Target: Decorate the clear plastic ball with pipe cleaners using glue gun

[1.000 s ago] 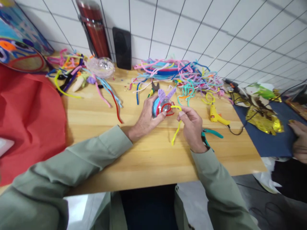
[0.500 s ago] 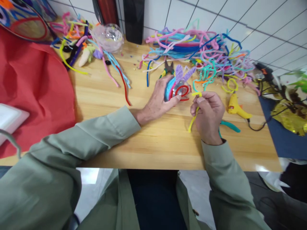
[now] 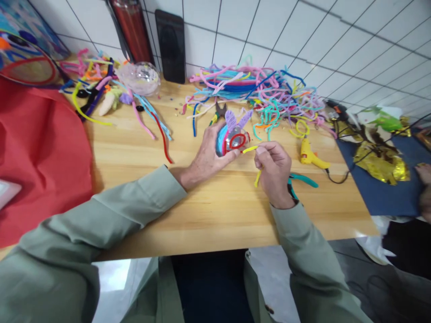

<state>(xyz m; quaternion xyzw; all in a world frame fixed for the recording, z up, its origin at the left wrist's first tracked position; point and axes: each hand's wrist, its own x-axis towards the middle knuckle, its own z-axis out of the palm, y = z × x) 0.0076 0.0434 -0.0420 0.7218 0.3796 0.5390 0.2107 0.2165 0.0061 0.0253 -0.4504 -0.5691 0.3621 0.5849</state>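
My left hand (image 3: 209, 154) is closed around a clear plastic ball (image 3: 235, 140) wrapped partly in blue and pink pipe cleaner. Two purple ear-like loops (image 3: 238, 119) stand on top of it, and a red pipe cleaner ring (image 3: 237, 141) lies on its clear side. A yellow pipe cleaner (image 3: 250, 149) is pinched in my right hand (image 3: 274, 168); one end points at the ball's lower right, the other hangs below my fingers. Whether that tip touches the ball I cannot tell. Teal-handled pliers (image 3: 304, 179) lie beside my right wrist, and yellow-green cutters (image 3: 218, 112) lie behind the ball.
A heap of pipe cleaners (image 3: 256, 85) lies along the tiled wall. A yellow glue gun (image 3: 311, 154) with its cord is at the right. Red cloth (image 3: 43, 166) covers the left side. A phone (image 3: 170, 47) and a red flask (image 3: 131, 31) stand at the back.
My right hand has brought the yellow pipe cleaner's end closer to the ball, so it now points left at its lower side. The view has shifted up and to the right.
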